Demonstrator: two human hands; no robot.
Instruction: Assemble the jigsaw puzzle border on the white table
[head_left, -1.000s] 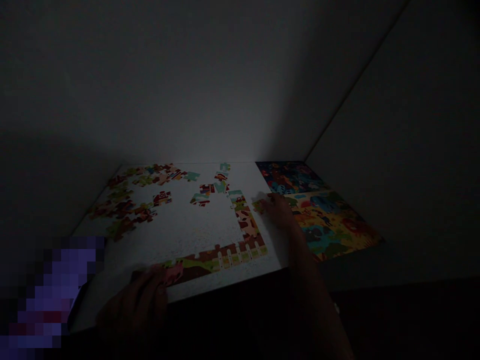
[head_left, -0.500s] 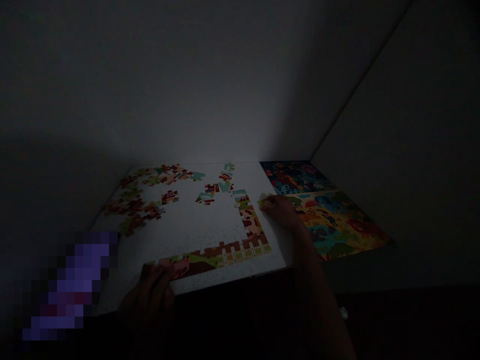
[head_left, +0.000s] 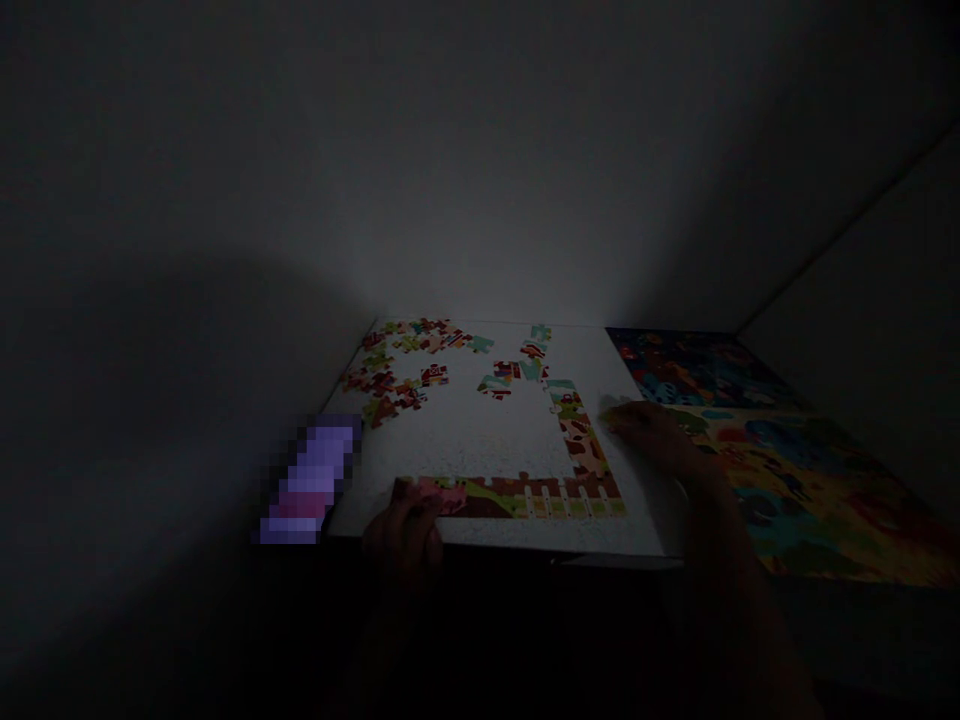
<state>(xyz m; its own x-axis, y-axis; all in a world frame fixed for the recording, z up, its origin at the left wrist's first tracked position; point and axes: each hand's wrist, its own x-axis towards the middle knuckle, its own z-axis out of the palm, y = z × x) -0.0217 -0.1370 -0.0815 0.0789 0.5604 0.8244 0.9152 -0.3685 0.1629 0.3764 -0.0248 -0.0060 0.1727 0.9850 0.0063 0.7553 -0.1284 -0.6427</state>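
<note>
In the dim light, my left hand rests its fingers on the left end of the joined jigsaw strip, over a pink animal picture. This strip, with white fence posts at its right, meets a joined column with a brown-and-white cow, forming an L. Right of the column, my right hand is closed in a pinch on a small yellow-green puzzle piece, mostly hidden by the fingers. Beyond the column's top lie a few loose pieces, some with red and pale blue.
Many loose puzzle pieces are heaped at the white table's left. Two colourful animal pictures, one dark blue and one yellow, lie on the right. A pixelated bright rectangle is at the left edge. Pale walls stand behind.
My view has turned left, so the table and both hands appear farther right. Relative to the puzzle, both hands have hardly moved; the right still pinches its piece.
</note>
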